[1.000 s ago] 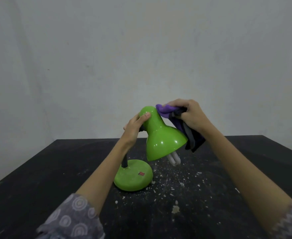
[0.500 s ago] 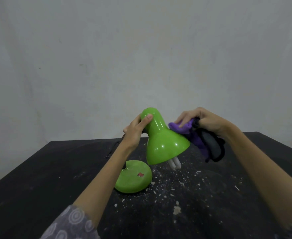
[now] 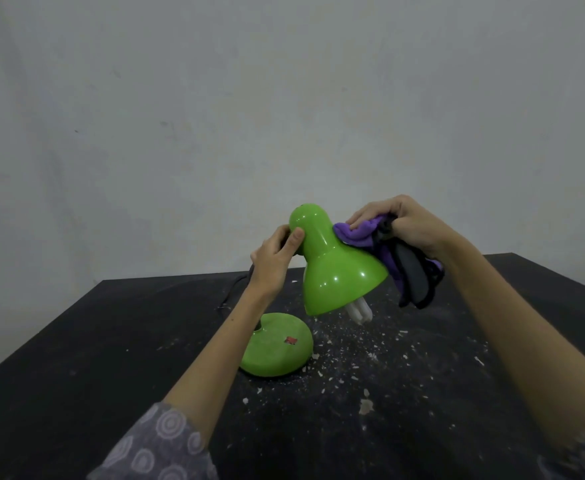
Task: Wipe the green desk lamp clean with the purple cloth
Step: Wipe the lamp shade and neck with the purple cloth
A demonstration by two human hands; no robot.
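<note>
Head view: left hand [image 3: 274, 259] gripping lamp [image 3: 336, 271] at shade's narrow neck; right hand [image 3: 402, 225] clutching cloth [image 3: 363, 233], pressed on shade's right flank. Shade axis tilted down-right above table [image 3: 76, 341]; right hand nearer for wiping toward rim.

The left hand [image 3: 275, 259] grips the narrow neck of the green lamp [image 3: 336, 271], thumb on the shade. The right hand [image 3: 402, 225] presses a purple cloth [image 3: 360, 233] (dark-edged, hanging loose) against the shade's right side above a black table [image 3: 76, 341] scattered with white flakes [image 3: 353, 348].
</note>
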